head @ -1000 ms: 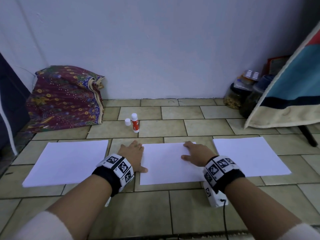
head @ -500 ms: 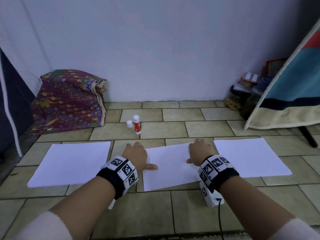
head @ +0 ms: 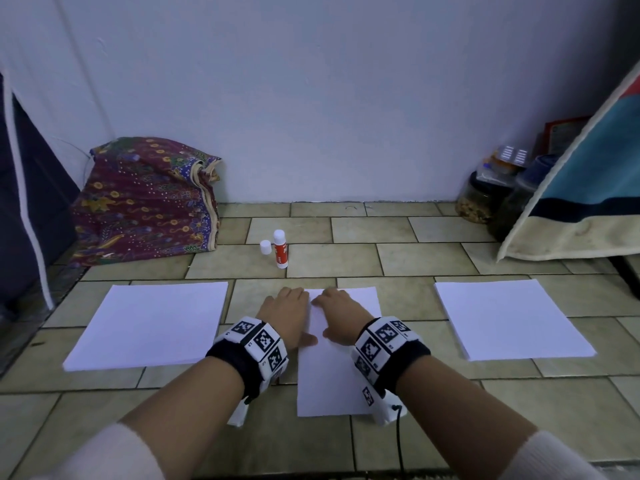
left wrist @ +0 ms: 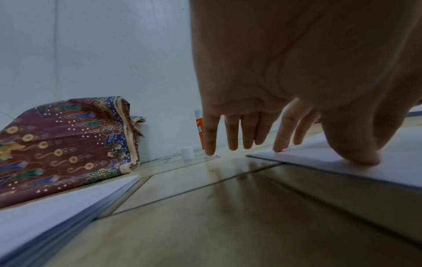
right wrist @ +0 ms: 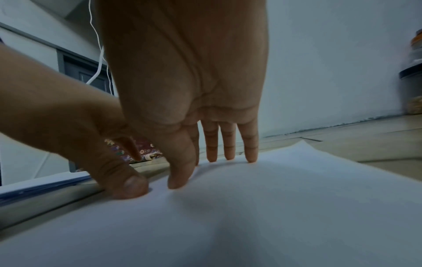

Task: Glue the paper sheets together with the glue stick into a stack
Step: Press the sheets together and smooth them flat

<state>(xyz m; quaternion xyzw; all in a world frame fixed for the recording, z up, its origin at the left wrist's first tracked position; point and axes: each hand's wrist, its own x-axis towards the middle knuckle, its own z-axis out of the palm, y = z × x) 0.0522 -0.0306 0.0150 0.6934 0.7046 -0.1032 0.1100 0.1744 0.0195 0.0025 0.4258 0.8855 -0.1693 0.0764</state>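
Note:
A single white sheet point(head: 329, 382) lies lengthwise on the tiled floor between my arms. My left hand point(head: 287, 317) rests at its left edge, with straight fingers on the tile and the thumb point(left wrist: 360, 159) pressing the paper. My right hand point(head: 341, 317) lies flat on the sheet point(right wrist: 251, 216), its fingertips point(right wrist: 228, 155) pressing near the far edge. A thick pile of paper point(head: 149, 327) lies to the left and another pile point(head: 509, 320) to the right. The red-and-white glue stick point(head: 280, 249) stands uncapped beyond the sheet, with its white cap point(head: 265, 247) beside it.
A folded patterned cloth point(head: 145, 199) leans on the wall at the back left. Jars point(head: 485, 195) and a hanging striped fabric point(head: 588, 181) fill the back right. Dark furniture point(head: 24, 209) stands at the left edge.
The middle sheet has turned from lying crosswise to lying lengthwise. Both hands have moved closer together on it, and the right hand has shifted left.

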